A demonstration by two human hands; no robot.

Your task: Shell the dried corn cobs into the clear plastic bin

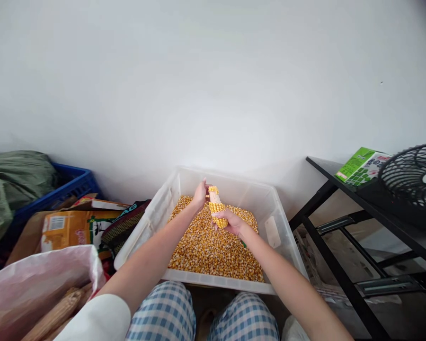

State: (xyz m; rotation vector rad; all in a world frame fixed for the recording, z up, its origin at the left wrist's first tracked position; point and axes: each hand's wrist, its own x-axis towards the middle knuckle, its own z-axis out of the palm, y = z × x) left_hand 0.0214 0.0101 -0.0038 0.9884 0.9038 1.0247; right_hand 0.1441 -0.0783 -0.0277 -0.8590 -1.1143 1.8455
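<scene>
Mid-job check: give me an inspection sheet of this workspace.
Surface: translucent tub, loose kernels spread inside.
Job's things: corn cob, partly stripped, above the kernels.
Clutter: sack with cobs, orange package and blue crate, at left.
Hands: right hand grips the corn cob's near end; left hand at its far end, grip unclear.
Cables: nothing seen.
Surroundings: white wall ahead; black stand, fan and green-white box at right.

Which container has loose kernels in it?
Only the central translucent bin shows loose kernels; the blue crate shows green material, the open sack cobs.
</scene>
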